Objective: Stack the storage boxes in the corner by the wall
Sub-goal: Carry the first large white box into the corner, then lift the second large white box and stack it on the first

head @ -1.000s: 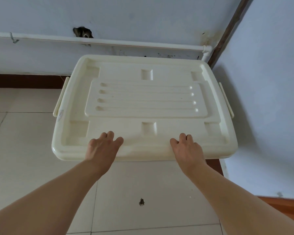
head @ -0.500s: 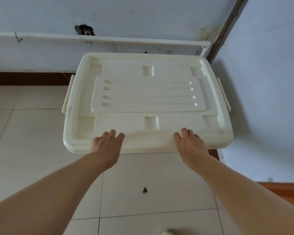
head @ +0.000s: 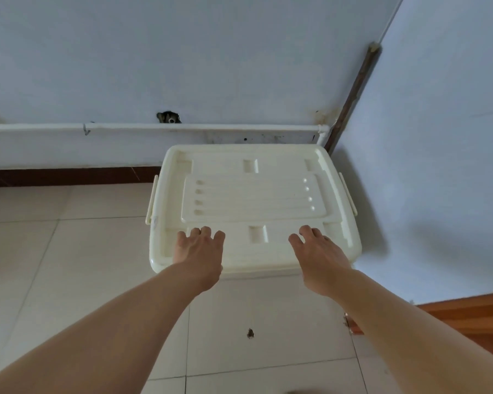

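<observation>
Pushed farther from you, one cream storage box [head: 254,206] now sits in the corner, nearly against both walls. Your two hands, the left hand [head: 199,251] and right hand [head: 319,254], rest apart on its near lid edge, fingers loosely bent. One ribbed centre panel, side latches, recessed squares mark the lid.

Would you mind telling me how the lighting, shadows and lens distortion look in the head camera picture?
Head view: soft, even daylight with no glare on the cream storage box; the box throws a faint shadow onto the right wall; the wide-angle lens bows the white wall pipe and stretches both forearms; the left hand and right hand are sharp.
</observation>
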A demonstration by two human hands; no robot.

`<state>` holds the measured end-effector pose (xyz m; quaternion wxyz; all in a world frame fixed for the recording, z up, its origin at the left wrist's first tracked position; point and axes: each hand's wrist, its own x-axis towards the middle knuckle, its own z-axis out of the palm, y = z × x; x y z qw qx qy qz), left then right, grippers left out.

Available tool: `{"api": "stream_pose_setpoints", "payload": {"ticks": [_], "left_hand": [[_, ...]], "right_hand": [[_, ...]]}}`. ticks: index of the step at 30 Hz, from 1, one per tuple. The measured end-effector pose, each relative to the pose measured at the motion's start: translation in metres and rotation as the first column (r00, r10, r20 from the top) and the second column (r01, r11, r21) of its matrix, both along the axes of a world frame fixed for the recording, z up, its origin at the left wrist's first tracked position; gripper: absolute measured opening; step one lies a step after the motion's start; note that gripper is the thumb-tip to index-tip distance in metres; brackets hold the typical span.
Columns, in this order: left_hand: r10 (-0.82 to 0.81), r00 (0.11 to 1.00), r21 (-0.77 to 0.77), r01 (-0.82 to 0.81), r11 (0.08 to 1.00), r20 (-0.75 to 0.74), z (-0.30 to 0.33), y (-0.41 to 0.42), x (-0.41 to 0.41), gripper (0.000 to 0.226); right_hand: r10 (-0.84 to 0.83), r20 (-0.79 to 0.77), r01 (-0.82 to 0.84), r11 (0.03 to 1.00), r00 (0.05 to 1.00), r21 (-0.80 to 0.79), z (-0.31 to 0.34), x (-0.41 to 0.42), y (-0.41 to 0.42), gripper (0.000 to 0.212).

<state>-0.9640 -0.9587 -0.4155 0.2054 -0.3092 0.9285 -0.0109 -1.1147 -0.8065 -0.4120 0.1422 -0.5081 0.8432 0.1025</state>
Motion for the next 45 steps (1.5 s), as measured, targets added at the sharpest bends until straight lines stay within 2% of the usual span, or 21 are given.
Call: {"api": "stream_pose_setpoints", "payload": {"ticks": [7,15,21,30,37,45], "left_hand": [[-0.027,0.998,-0.038,0.025,0.999,-0.058,0.074,0.015,0.013,0.053],[-0.007,0.991,-0.027,0.004,1.000,-0.134,0.108,0.042,0.033,0.053],[0.065,0.987,-0.016,-0.068,0.998,-0.147,0.108,0.068,0.057,0.054],[0.224,0.957,-0.001,-0.228,0.974,-0.186,0.121,0.108,0.125,0.053],[0.362,0.917,0.035,-0.362,0.932,-0.169,0.115,0.133,0.207,0.056],[0.465,0.866,0.059,-0.463,0.885,-0.182,0.093,0.156,0.313,0.056]], "right_hand": [[-0.041,-0.023,0.039,0.997,0.999,-0.064,0.073,0.025,0.010,0.058],[-0.014,-0.055,0.009,0.995,0.998,-0.103,0.107,0.046,0.032,0.051],[0.073,-0.112,-0.085,0.991,0.991,-0.107,0.112,0.055,0.055,0.045],[0.115,-0.125,-0.127,0.987,0.985,-0.098,0.115,0.086,0.067,0.048],[0.218,-0.134,-0.230,0.970,0.967,-0.079,0.101,0.153,0.058,0.053],[0.327,-0.162,-0.343,0.936,0.931,-0.080,0.082,0.255,0.056,0.043]]}}
